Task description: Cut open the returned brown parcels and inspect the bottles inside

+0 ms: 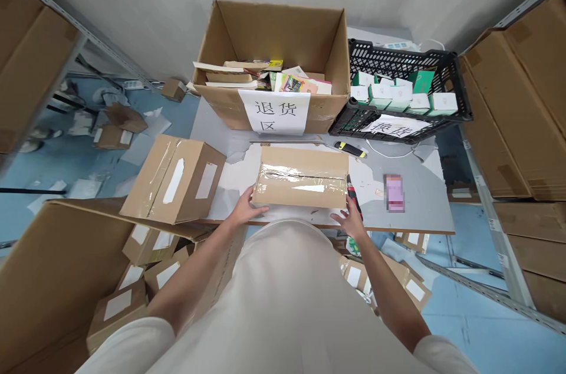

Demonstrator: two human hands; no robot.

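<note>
A taped cardboard box (305, 197) lies in front of me on the grey table (420, 209), near its front edge. Clear tape with a bare, torn patch runs along its top. My left hand (247, 207) grips the box's left end, thumb along the near side. At the opposite end, my right hand (351, 218) holds the near corner with its fingers against the side. A red and black tool (355, 200) lies just beside that hand, partly covered. Beyond the box is a yellow and black utility knife (349, 148).
An open carton (274, 114) of books and a black crate (460, 91) of green-white boxes stand behind. A taped carton (177, 179) is at left, above a large carton (48, 268) of parcels. Shelves flank both sides. A pink blurred item (394, 192) lies right.
</note>
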